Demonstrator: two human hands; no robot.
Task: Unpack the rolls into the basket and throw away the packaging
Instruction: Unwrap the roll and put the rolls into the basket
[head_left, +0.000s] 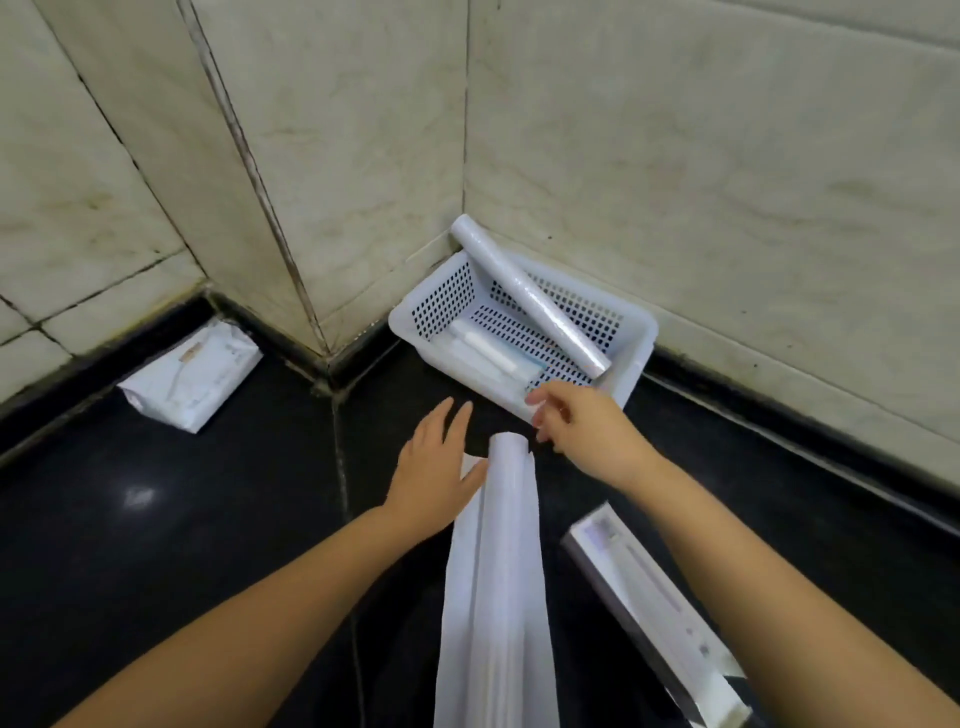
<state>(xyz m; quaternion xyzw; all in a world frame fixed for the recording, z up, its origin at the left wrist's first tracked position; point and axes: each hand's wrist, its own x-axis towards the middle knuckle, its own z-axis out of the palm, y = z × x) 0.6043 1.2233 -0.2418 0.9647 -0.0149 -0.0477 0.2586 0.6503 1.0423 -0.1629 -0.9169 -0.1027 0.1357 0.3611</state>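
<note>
Steadying the wrapped roll (506, 525) on the dark floor (182, 519) with left hand (436, 467), grip open, flat. Reaching right hand (576, 431), loosely open and empty, near the white perforated basket (636, 358), already holding a roll (524, 291) propped in the corner.

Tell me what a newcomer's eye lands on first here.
The white perforated plastic basket in the tiled corner draws the eye, with a long shiny silver roll propped diagonally across it, its top end against the wall. In front, both bare hands reach over the black floor: the left hand touches a long white wrapped roll, and the right hand hovers at the basket's near rim.
</note>
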